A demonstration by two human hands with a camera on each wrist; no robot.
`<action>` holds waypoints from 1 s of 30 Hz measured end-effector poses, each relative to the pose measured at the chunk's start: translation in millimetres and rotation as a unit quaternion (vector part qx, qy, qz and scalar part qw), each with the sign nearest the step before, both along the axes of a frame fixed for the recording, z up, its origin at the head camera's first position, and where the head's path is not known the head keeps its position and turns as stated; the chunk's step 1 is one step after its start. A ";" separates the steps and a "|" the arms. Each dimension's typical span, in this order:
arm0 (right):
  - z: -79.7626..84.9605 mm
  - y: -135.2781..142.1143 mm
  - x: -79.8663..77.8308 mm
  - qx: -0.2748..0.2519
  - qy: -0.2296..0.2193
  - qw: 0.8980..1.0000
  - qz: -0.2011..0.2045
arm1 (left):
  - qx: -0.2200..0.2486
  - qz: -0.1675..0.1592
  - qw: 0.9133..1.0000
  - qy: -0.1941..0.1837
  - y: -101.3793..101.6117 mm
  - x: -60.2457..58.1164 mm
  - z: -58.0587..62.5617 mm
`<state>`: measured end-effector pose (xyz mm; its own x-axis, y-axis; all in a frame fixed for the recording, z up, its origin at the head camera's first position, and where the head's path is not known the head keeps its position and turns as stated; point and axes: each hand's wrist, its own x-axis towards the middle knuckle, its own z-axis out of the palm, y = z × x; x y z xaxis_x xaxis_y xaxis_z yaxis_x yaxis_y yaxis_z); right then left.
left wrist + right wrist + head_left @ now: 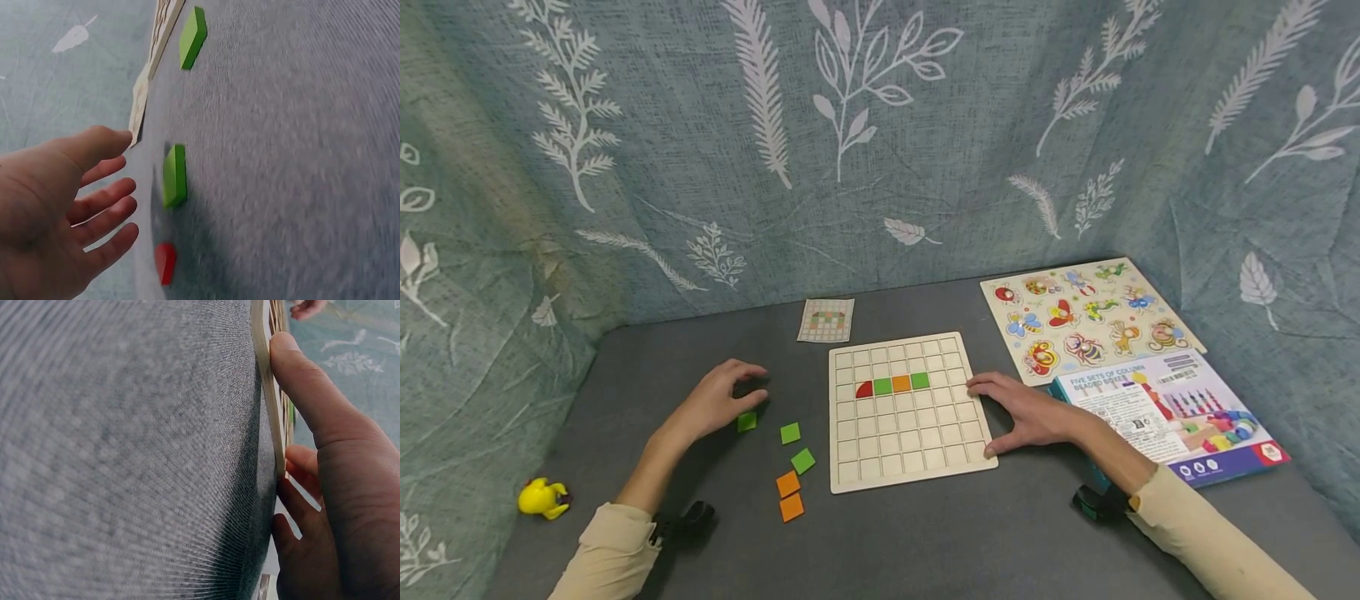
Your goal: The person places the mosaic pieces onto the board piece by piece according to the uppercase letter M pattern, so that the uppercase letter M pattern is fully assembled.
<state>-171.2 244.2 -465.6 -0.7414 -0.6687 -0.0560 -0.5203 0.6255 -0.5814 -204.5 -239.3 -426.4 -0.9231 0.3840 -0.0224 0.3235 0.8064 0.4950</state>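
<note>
My left hand (721,400) hovers over the table, fingers loosely bent and holding nothing. Below its thumb is a green square tile (747,422). A red piece (165,264) lies beyond that tile in the left wrist view, hidden by the hand in the head view. My right hand (1026,410) rests its thumb and fingertips along the right edge of a wooden grid board (910,475). One row of the board holds a red quarter-round tile (865,389), a green tile (882,386), an orange tile (901,383) and another green tile (920,381).
Two loose green tiles (790,432) and two orange tiles (792,507) lie left of the board. A pattern card (825,321) is behind it. At right are an insect puzzle board (1075,317) and a bead toy box (1172,417). A yellow toy (542,498) sits far left.
</note>
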 end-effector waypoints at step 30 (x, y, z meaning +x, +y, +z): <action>-1.6 0.8 0.2 -0.001 0.005 1.000 0.004 | -0.011 0.039 0.999 0.001 -49.2 35.0 -7.3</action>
